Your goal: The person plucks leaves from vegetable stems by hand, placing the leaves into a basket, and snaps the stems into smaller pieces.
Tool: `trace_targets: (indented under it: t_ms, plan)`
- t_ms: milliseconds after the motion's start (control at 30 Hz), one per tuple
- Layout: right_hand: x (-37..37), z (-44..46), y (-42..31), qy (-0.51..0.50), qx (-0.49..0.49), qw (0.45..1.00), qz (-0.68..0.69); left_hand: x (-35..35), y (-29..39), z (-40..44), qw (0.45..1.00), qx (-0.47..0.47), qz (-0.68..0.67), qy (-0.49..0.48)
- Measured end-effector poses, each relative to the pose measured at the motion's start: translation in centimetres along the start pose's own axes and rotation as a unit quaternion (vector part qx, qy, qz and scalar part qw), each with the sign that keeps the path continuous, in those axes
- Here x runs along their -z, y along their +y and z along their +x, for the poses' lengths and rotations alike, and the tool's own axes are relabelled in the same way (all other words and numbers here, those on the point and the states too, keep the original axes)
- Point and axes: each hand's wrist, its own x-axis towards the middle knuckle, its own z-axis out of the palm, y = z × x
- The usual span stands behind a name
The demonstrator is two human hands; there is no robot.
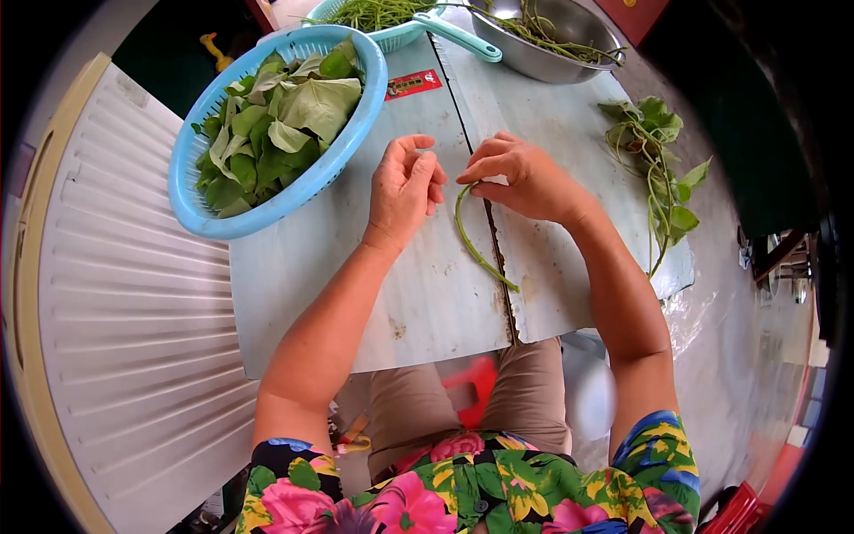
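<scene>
My right hand pinches the upper end of a thin green stem between thumb and fingertips. The stem curves down toward me over the seam of the table. To the left of it, my left hand is raised over the tabletop with its fingers curled and the thumb near the index finger. Whether anything is between those fingers is too small to tell. A blue basket full of green leaves is beyond my left hand, at the upper left.
A light green strainer with thin stems and a metal bowl with more stems stand at the far edge. Leafy vines lie at the right edge. A red paper strip is on the table. A ribbed white panel is at left.
</scene>
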Motion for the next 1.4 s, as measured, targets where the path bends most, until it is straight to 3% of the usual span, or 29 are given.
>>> trace_targets:
  t_ms: [167,233,333,400,500,633,700,767,900,967,1200,1400]
  plan:
    - [-1.1,0.0,-0.4,-0.011,0.017,0.995,-0.098,-0.1,-0.2,0.0,1.0,0.007,0.007,-0.004]
    - [-0.7,0.2,-0.4,0.019,-0.021,0.992,-0.12,-0.1,-0.4,0.1,1.0,0.001,0.01,-0.008]
    - [0.2,0.1,0.7,0.165,-0.023,0.982,-0.091,-0.1,-0.4,0.0,0.999,0.002,0.038,-0.012]
    - [0.6,0.0,0.8,0.187,-0.028,0.978,-0.084,-0.3,-0.2,-0.1,0.993,0.037,0.109,-0.016]
    - [0.3,0.1,0.4,0.214,-0.03,0.972,-0.087,-0.4,0.1,-0.3,0.992,0.04,0.114,-0.025]
    - [-1.1,0.5,-1.0,0.259,-0.08,0.963,0.001,-0.8,0.3,-0.9,0.991,0.054,0.109,-0.054]
    - [-2.0,0.7,-1.7,0.231,-0.162,0.94,0.192,-1.2,0.1,-1.2,0.989,0.054,0.105,-0.087]
    - [-1.9,0.7,-2.4,0.205,-0.189,0.929,0.244,-1.3,0.0,-1.3,0.99,0.041,0.097,-0.098]
    - [-1.3,0.9,-1.8,0.179,-0.224,0.877,0.386,-1.2,0.6,-1.2,0.993,0.058,0.066,-0.077]
    - [-1.2,1.0,-1.4,0.163,-0.223,0.825,0.493,-1.0,0.6,-1.0,0.994,0.061,0.053,-0.073]
    - [-1.4,1.0,-0.8,0.172,-0.214,0.754,0.597,-0.7,0.2,-0.7,0.997,0.068,0.007,-0.043]
    - [-1.5,1.0,-1.1,0.195,-0.225,0.734,0.61,-0.7,0.6,-0.7,0.996,0.067,0.01,-0.059]
